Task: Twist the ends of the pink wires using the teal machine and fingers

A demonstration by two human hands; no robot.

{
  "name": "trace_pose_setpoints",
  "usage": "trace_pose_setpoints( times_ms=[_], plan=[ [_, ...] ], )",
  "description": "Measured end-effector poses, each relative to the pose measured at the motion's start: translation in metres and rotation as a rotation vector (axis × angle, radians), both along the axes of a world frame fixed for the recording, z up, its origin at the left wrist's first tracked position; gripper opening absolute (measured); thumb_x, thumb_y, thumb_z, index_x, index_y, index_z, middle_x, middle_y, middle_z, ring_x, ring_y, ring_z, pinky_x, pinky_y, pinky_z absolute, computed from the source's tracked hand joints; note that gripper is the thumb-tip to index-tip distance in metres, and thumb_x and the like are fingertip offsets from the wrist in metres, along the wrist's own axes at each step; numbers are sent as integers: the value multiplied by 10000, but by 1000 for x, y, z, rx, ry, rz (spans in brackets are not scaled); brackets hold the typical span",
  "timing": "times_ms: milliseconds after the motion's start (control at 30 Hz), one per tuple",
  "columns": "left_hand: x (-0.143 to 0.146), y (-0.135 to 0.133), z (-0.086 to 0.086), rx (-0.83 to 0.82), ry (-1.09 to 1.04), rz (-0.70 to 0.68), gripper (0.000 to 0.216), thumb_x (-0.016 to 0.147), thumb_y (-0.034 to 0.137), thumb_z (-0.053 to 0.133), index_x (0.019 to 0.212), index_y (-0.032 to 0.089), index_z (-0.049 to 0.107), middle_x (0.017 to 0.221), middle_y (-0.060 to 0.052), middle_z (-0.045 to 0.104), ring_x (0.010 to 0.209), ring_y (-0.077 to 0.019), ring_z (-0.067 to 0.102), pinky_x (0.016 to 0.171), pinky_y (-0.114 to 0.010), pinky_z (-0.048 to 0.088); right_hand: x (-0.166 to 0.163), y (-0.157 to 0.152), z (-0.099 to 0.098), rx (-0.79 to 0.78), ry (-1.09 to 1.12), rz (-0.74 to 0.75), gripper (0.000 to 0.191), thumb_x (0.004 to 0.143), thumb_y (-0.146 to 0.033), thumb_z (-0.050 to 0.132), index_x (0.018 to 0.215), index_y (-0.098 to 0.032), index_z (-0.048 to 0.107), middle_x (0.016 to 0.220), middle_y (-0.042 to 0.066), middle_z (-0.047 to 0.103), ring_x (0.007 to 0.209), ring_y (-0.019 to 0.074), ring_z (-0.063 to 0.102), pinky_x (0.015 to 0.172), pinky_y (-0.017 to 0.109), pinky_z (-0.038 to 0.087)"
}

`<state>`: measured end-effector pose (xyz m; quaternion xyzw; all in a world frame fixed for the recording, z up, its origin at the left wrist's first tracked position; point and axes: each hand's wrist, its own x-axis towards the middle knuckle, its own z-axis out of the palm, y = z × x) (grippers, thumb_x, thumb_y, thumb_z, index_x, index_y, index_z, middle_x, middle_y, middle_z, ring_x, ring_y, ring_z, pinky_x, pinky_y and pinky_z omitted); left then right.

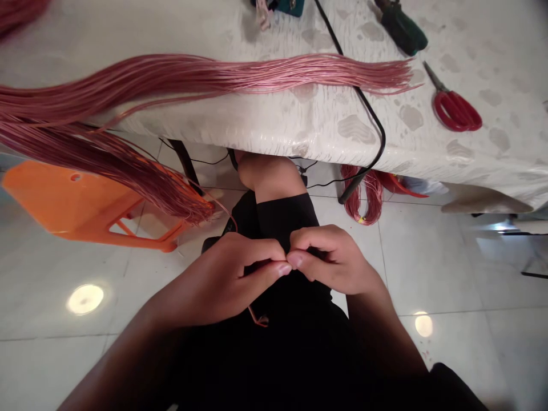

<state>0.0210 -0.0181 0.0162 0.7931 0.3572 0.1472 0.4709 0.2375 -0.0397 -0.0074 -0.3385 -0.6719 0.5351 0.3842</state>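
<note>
Both hands meet above my lap, their thumbs and forefingers pinched tip to tip. A thin pink wire (226, 209) runs from the left to the back of my left hand (240, 274), which is closed on it. Below that palm a bent wire end (257, 321) pokes out, with a small dark bit at its tip. My right hand (329, 260) is closed in a pinch against the left fingertips; whatever lies between its fingers is hidden. Ahead, a long bundle of pink wires (240, 74) lies along the table, and part of it hangs over the edge at left.
On the patterned tablecloth (411, 142) lie red-handled scissors (457, 111), a dark green-handled tool (402, 29) and a black cable (372, 108). An orange plastic stool (55, 200) stands at left beneath the hanging wires. Under the table is a tied coil of pink wire (363, 197).
</note>
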Motion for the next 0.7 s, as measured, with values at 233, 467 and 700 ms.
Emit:
trace_pose_setpoints(
  times_ms=[233, 467, 700],
  plan=[
    [-8, 8, 1, -202, -145, 40, 224, 962, 232, 578, 806, 204, 737, 632, 68, 620, 559, -50, 511, 525, -156, 372, 10, -1, 9, 293, 3, -282, 112, 930, -119, 684, 1027, -173, 698, 724, -26, 598, 637, 100, 556, 601, 249, 454],
    [-7, 12, -1, -394, -223, 2, 279, 972, 298, 566, 772, 162, 703, 551, 68, 462, 493, -53, 360, 450, -183, 268, 6, -4, 21, 641, -361, -127, 184, 927, -118, 706, 1109, -143, 722, 876, 40, 707, 677, 112, 597, 611, 263, 469],
    [-4, 10, 2, -359, -141, 0, 258, 966, 271, 559, 781, 181, 714, 581, 61, 527, 521, -60, 432, 475, -185, 305, 4, -6, 24, 467, -377, -54, 96, 956, -92, 586, 953, -168, 646, 800, -8, 626, 645, 98, 521, 610, 257, 423]
  ],
)
